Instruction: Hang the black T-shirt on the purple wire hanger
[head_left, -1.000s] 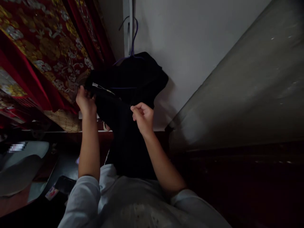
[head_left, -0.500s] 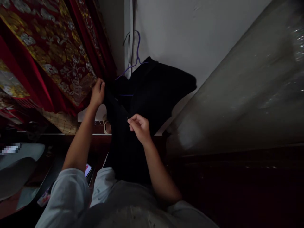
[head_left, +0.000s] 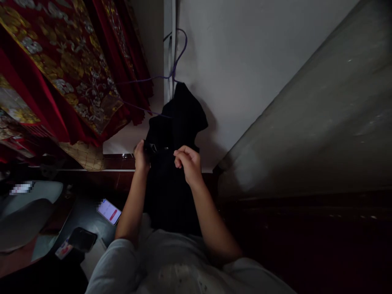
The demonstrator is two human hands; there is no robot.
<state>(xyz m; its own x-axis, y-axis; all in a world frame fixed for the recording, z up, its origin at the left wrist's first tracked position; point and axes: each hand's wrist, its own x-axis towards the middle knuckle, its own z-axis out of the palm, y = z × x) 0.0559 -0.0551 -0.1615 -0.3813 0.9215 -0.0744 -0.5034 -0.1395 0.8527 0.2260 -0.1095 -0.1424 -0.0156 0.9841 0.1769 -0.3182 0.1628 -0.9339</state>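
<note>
A black garment (head_left: 176, 122) hangs partly on a thin purple wire hanger (head_left: 177, 51) hooked high on the pale wall. My left hand (head_left: 141, 157) is closed on the garment's left edge. My right hand (head_left: 188, 161) pinches the dark cloth a little to the right, at the same height. The hanger's left arm sticks out bare beyond the cloth. The lower cloth drops in front of my chest between both forearms.
A red and gold embroidered cloth (head_left: 61, 69) hangs at the left. Below it, a lit phone (head_left: 109, 211) and a dark phone (head_left: 82, 239) lie on a dark surface. A large grey slanted panel (head_left: 306, 134) fills the right.
My left hand has come down and right from the garment's upper left corner to beside my right hand. The garment is now bunched narrower, and the hanger's left arm is bare.
</note>
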